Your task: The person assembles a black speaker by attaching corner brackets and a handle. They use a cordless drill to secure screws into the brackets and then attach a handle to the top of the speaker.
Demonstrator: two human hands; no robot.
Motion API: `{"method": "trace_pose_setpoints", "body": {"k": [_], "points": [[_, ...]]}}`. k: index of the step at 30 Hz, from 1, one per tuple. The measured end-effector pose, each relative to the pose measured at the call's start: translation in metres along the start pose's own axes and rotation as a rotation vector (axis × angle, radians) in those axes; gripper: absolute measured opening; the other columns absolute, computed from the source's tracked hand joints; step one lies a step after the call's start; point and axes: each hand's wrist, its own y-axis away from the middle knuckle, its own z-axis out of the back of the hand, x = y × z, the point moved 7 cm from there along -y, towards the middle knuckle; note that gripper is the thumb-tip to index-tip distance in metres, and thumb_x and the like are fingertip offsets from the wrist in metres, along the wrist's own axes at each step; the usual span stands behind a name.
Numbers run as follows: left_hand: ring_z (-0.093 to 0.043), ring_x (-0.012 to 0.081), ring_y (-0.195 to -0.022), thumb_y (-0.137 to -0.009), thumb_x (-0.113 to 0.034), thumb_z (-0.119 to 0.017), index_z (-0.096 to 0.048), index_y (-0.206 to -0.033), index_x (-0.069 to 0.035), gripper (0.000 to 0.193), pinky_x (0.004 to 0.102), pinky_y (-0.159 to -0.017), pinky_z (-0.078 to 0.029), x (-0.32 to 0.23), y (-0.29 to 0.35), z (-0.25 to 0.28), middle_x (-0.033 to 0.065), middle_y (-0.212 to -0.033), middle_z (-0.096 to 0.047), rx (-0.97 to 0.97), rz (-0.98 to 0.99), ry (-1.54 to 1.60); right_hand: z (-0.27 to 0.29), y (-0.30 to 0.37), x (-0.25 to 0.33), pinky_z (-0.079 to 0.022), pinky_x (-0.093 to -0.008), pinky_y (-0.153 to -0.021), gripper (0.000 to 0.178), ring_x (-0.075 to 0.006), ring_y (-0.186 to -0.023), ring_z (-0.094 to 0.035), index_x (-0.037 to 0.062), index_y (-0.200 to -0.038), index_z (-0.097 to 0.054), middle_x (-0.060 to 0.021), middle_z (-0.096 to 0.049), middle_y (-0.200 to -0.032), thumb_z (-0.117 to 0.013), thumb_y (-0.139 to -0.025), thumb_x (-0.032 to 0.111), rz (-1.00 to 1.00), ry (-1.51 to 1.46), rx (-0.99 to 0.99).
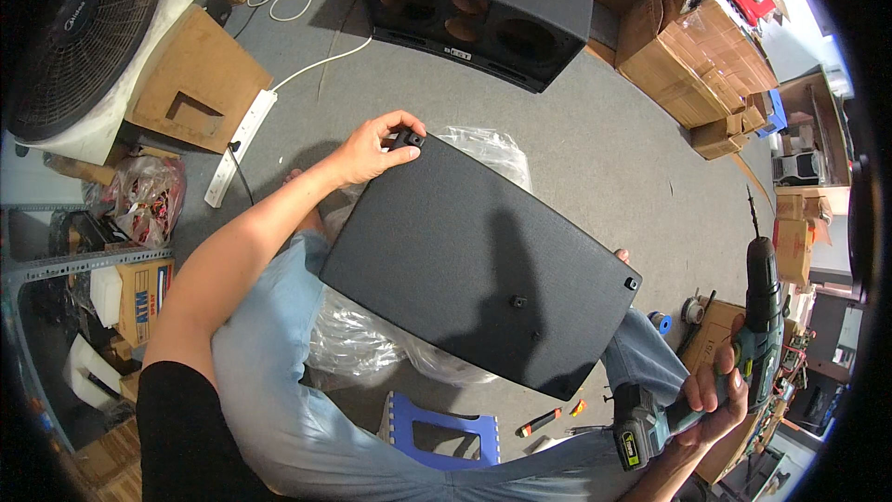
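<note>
A black textured panel with rounded corners lies tilted across my knees. Thumb and fingers of my left hand are closed around its far left corner, by a small black square foot with a hole in it. Another such foot sits at the right corner. A third small black foot rests on the panel's face, away from the corners. My right hand grips a cordless drill off the panel's right side. Its long bit points up and away from me.
Clear plastic wrap lies under the panel. A blue folding stool and an orange-black cutter are between my legs. Ahead stands a black speaker cabinet with round openings. A white power strip lies left; cardboard boxes are stacked right.
</note>
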Motion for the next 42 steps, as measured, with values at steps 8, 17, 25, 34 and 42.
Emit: {"method": "trace_pose_setpoints", "body": {"k": [8,17,25,34,42], "points": [[-0.055,0.0181,-0.127,-0.093,-0.013,-0.076,-0.058,-0.124,-0.009,0.036,0.0368,-0.112,-0.041,0.004,0.003,0.002,0.0077,-0.135,-0.06,-0.058,-0.006,0.154,-0.007,0.002,-0.005,-0.046,-0.0303,-0.046,0.07,-0.0134,-0.055,-0.052,0.0024,-0.157,-0.019,-0.01,-0.053,-0.098,-0.056,-0.098,0.008,-0.019,-0.03,-0.026],[-0.055,0.0188,-0.127,-0.094,-0.012,-0.075,-0.058,-0.123,-0.008,0.034,0.0374,-0.113,-0.04,0.003,0.002,0.002,0.0087,-0.136,-0.06,-0.038,-0.04,0.096,-0.015,0.001,-0.006,-0.046,-0.0301,-0.046,0.075,-0.0133,-0.054,-0.051,0.0032,-0.157,-0.013,-0.0105,-0.053,-0.098,-0.056,-0.096,0.005,-0.029,-0.043,-0.008],[-0.059,0.0157,-0.119,-0.093,-0.014,-0.075,-0.063,-0.122,-0.009,0.032,0.0349,-0.106,-0.047,0.001,0.0,0.004,0.0034,-0.128,-0.064,-0.024,-0.051,0.106,-0.017,0.003,-0.003,-0.045,-0.0308,-0.043,0.079,-0.0139,-0.05,-0.05,0.0031,-0.158,-0.011,-0.0103,-0.053,-0.094,-0.059,-0.094,0.005,-0.017,-0.037,-0.057],[-0.06,0.0169,-0.119,-0.093,-0.015,-0.075,-0.064,-0.119,-0.009,0.03,0.0366,-0.106,-0.047,-0.003,-0.001,0.006,0.0041,-0.128,-0.064,-0.013,-0.009,0.053,-0.019,0.005,0.0,-0.043,-0.0318,-0.042,0.073,-0.0145,-0.048,-0.048,-0.0023,-0.151,-0.018,-0.01,-0.052,-0.091,-0.06,-0.093,0.007,-0.006,-0.012,-0.052],[-0.058,0.0181,-0.122,-0.093,-0.016,-0.075,-0.063,-0.119,-0.009,0.029,0.0375,-0.108,-0.046,-0.003,-0.002,0.006,0.0061,-0.132,-0.062,0.01,0.002,0.041,-0.013,0.005,0.001,-0.039,-0.0312,-0.041,0.045,-0.0144,-0.048,-0.045,-0.0096,-0.128,-0.037,-0.0098,-0.052,-0.091,-0.059,-0.094,0.01,-0.04,-0.033,-0.001]]}}
